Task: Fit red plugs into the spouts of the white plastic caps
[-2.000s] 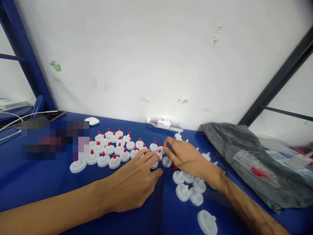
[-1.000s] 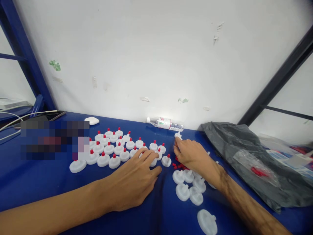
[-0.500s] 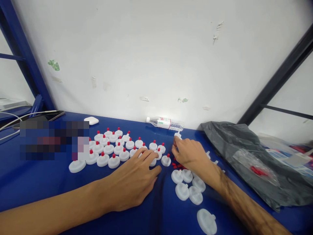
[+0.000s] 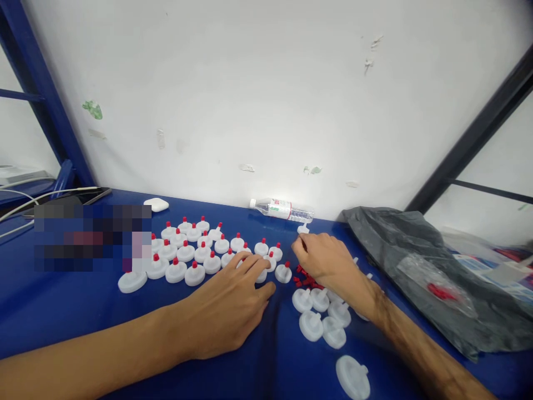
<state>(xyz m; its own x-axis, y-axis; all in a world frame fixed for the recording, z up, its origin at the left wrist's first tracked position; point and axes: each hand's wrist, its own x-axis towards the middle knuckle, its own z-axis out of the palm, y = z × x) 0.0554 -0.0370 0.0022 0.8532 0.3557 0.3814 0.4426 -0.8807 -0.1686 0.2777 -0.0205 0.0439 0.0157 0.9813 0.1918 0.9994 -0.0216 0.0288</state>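
My left hand point(image 4: 231, 303) lies palm down over the near edge of a group of white round nozzle lids with red tips point(image 4: 195, 274). Its fingers are spread and loosely bent, partly covering a few lids; no grip shows. My right hand point(image 4: 327, 258) is closed, thumb and fingertips bent together, above a heap of small red caps point(image 4: 307, 280). Whatever its fingertips hold, if anything, is hidden. Just beyond its knuckles sits a white lid with a bare nozzle point(image 4: 303, 228). More uncapped lids point(image 4: 311, 325) lie below the right wrist, and some are partly covered by the forearm.
A clear plastic bottle point(image 4: 281, 209) lies against the wall. To the right, a dark grey plastic bag point(image 4: 400, 266) carries a small clear bag with red pieces point(image 4: 441, 289). At the left are a white rounded object point(image 4: 156, 205), white cables point(image 4: 54, 195) and a blurred-out patch.
My right hand has drawn slightly back from the far white lid, uncovering more of the red caps. My left hand stays in place.
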